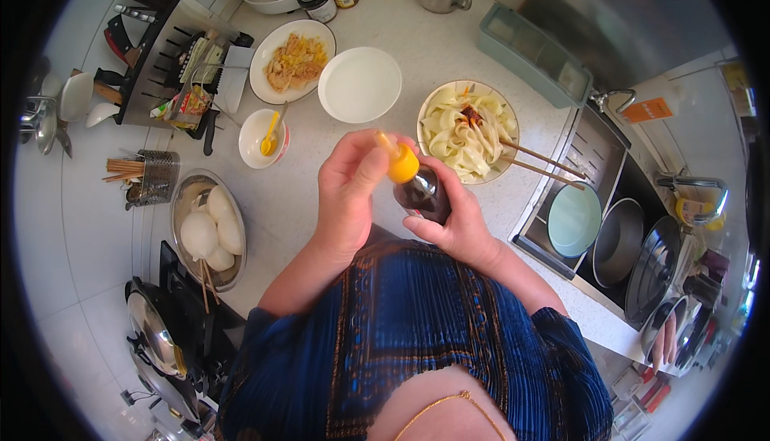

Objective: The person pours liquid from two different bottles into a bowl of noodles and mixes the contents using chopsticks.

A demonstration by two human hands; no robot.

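Observation:
A dark sauce bottle (422,195) with a yellow nozzle cap (403,165) is tilted in front of my chest. My right hand (463,222) wraps round the bottle's body. My left hand (349,192) closes its thumb and fingers on the pale nozzle (387,143) at the top. Just beyond the bottle stands a bowl of wide noodles (449,124) with dark red sauce on top. Two wooden chopsticks (545,160) rest across that bowl's right rim. A white bowl (360,84) sits behind my left hand, and a small bowl (251,143) holding a yellow spoon (269,138) is left of it.
An oval plate of yellowish cooked food (295,62) lies at the back left. White buns (210,231) fill a metal dish at left, near a knife rack (160,88). A grey-green seasoning box (533,54) stands back right. Further right are a sink (593,148) and several pans (619,240).

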